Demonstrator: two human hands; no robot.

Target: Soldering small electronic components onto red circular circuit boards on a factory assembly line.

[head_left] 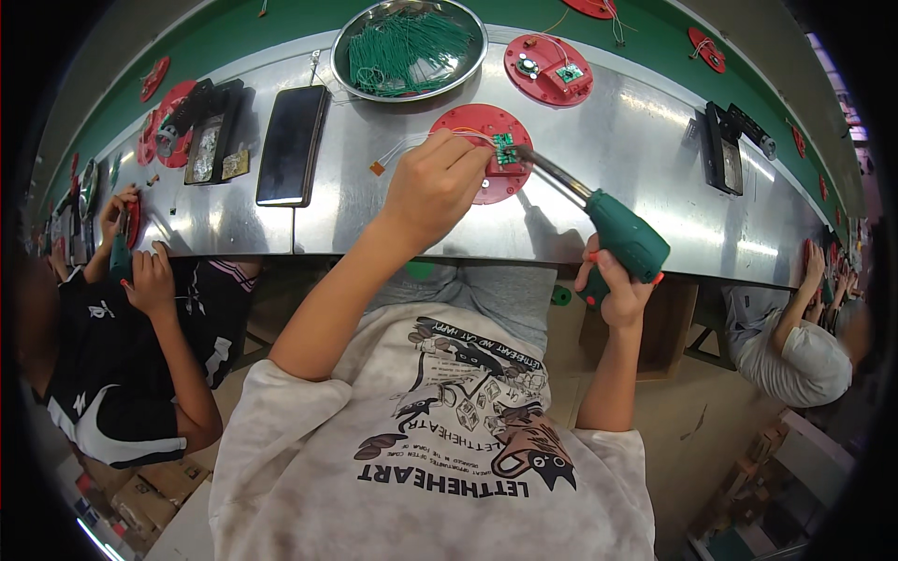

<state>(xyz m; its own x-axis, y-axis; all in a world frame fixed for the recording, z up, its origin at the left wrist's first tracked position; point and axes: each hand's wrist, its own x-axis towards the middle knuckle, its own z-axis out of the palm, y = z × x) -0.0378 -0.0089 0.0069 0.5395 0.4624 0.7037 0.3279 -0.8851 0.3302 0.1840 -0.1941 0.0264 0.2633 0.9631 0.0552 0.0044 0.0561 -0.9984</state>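
My right hand [617, 292] is wrapped around the handle of a green soldering gun [629, 238]. Its metal tip reaches left to a small green circuit board [505, 148], which sits on a round red plastic disc [460, 120] on the bench. Over the disc's left side, my left hand [432, 182] is closed in a pinch on a thin wire beside the board; the fingertips partly hide it. Pale thin wires run out to the left of this hand, with a small orange-brown piece [377, 168] at their end.
A steel bowl [344, 75] of green wires stands at the far middle, with another red disc [524, 84] right of it. A dark phone [292, 145] lies left. Black soldering stands [213, 140] [725, 154] flank me. Co-workers sit on both sides [140, 374] [790, 341].
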